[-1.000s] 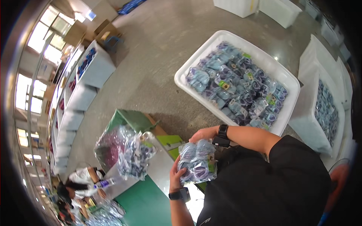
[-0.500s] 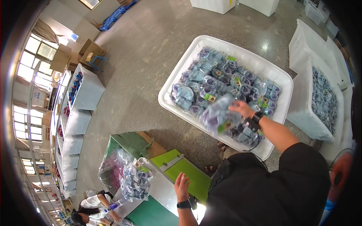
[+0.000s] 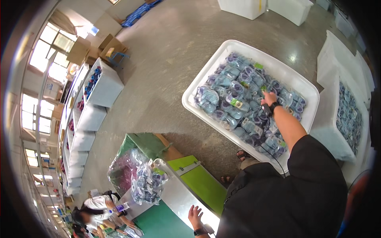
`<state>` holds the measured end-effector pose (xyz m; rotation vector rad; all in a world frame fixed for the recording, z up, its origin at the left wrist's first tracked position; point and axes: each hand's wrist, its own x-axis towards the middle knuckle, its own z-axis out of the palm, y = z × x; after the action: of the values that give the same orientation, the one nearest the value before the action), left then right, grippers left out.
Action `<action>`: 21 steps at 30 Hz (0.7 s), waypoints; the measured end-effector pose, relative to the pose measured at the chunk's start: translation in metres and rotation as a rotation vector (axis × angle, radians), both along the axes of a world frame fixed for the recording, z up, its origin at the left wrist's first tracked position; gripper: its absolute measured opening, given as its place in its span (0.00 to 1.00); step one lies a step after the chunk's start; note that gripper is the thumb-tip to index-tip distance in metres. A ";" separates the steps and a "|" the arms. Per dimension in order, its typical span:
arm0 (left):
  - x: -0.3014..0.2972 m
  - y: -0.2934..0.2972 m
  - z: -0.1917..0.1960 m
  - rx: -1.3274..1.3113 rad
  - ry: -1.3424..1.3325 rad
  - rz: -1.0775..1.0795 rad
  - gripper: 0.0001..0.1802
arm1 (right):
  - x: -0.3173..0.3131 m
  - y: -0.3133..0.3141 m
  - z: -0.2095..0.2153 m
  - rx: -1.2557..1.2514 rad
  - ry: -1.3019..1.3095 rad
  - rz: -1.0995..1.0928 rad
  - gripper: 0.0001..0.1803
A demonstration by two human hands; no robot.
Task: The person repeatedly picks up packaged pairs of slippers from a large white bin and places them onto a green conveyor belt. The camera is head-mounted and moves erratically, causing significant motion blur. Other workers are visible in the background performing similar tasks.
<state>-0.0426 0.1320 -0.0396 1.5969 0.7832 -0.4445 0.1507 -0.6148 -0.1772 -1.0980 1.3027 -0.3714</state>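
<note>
My right hand [image 3: 270, 98] is down on the heap of clear-bagged, pale blue and purple shoes [image 3: 233, 88] in a large white tub [image 3: 189, 92]. Its curled fingers touch the bags beside a green tag, and the fingertips are partly hidden, so whether they grip a bag does not show. Below the tub's near side, my left hand [image 3: 195, 217] hovers over the edge of the worktable, empty, fingers loosely apart. Another bundle of bagged shoes [image 3: 147, 184] lies on that table, away from both hands.
A green mat [image 3: 160, 222] covers part of the table, with a lime-green panel [image 3: 198, 184] beside it. Tall white bins [image 3: 331, 123] of similar shoes stand at right. More bins [image 3: 104, 87] line the left. A person [image 3: 99, 212] works at the table's lower left.
My right hand has moved up and farther into the tub; the bagged shoes it carried over the near side are no longer in it there. My left hand has dropped lower. The view has shifted.
</note>
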 end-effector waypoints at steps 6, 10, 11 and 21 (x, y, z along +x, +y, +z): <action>-0.068 0.037 -0.027 0.016 0.083 0.157 0.29 | -0.079 0.090 -0.062 0.232 -0.090 0.614 0.21; -0.101 0.061 -0.056 0.067 0.124 0.192 0.31 | -0.097 0.154 -0.088 0.837 0.142 0.643 0.21; -0.106 0.064 -0.063 0.091 0.088 0.222 0.30 | -0.102 0.162 -0.089 0.713 0.211 0.579 0.19; -0.125 0.167 -0.093 0.160 -0.083 0.449 0.26 | -0.053 0.217 -0.030 0.264 0.375 0.829 0.26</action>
<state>-0.1680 0.2986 -0.1323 1.5152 1.1004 0.0085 0.0975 -0.3975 -0.2073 -1.4051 1.0532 0.6305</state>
